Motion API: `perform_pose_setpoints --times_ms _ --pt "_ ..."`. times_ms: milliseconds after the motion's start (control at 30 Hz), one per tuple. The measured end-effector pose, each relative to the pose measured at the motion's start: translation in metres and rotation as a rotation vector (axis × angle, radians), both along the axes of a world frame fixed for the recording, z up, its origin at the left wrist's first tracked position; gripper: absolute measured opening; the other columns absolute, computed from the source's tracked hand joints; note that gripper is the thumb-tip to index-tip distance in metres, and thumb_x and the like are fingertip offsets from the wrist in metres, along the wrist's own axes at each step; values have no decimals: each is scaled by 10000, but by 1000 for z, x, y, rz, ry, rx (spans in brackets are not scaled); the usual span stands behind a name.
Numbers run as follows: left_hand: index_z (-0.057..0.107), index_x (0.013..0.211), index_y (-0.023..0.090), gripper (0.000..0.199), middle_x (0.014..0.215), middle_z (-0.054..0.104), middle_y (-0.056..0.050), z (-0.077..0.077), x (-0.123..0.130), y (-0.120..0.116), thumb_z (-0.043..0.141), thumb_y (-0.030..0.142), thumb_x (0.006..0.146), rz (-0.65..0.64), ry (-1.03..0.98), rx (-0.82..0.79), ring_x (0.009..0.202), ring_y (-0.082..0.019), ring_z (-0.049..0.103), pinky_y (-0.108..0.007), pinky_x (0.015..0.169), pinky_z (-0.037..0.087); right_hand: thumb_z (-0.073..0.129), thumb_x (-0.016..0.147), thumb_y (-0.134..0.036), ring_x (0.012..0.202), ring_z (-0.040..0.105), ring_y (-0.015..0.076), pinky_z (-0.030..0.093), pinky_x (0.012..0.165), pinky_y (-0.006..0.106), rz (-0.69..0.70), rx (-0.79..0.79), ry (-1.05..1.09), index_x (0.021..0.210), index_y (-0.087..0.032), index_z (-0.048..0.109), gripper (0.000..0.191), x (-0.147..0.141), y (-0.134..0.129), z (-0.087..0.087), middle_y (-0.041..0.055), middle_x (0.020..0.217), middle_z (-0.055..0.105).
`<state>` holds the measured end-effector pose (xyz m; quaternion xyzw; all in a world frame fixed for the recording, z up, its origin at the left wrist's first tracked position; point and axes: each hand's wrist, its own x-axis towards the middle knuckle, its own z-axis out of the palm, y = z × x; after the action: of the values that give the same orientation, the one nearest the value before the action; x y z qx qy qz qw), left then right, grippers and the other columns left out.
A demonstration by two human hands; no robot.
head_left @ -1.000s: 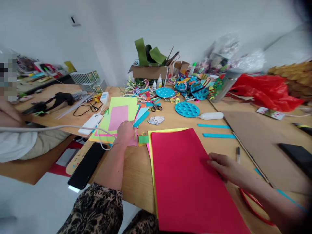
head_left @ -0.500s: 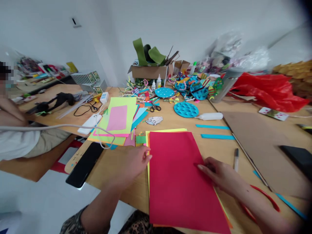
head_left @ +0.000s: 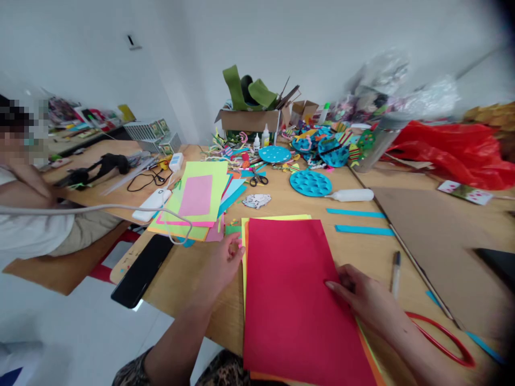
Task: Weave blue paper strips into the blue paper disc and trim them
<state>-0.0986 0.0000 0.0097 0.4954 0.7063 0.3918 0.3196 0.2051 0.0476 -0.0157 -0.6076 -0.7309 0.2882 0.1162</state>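
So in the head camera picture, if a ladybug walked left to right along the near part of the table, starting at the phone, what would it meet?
Black phone → left hand → red sheet → right hand → pen → red loop.

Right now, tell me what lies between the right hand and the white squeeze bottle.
Two blue strips lie on the table between the right hand and the white squeeze bottle, as the head view shows.
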Motion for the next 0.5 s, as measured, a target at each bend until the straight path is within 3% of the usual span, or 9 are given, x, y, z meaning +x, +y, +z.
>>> perform_pose_setpoints --times_ms 200,400,500 --pt "589 1152 194 378 1028 676 -79 6 -11 57 581 122 781 54 247 -52 967 -202 600 -327 877 444 496 705 -566 510 507 187 356 521 308 6 -5 27 659 -246 433 329 3 2 -5 6 546 536" --pt "599 1153 171 530 880 683 -57 -11 -22 97 712 128 636 33 195 -88 784 -182 622 -282 742 452 537 706 -555 497 518 186 354 508 299 2 19 58 654 -241 457 328 5 3 -8 6 537 549" --pt "671 936 154 410 707 650 -9 -18 -26 102 749 106 536 27 137 -45 668 -164 594 -257 649 430 539 702 -557 493 518 181 354 509 298 -2 18 43 647 -242 450 332 4 2 -6 -2 526 536"
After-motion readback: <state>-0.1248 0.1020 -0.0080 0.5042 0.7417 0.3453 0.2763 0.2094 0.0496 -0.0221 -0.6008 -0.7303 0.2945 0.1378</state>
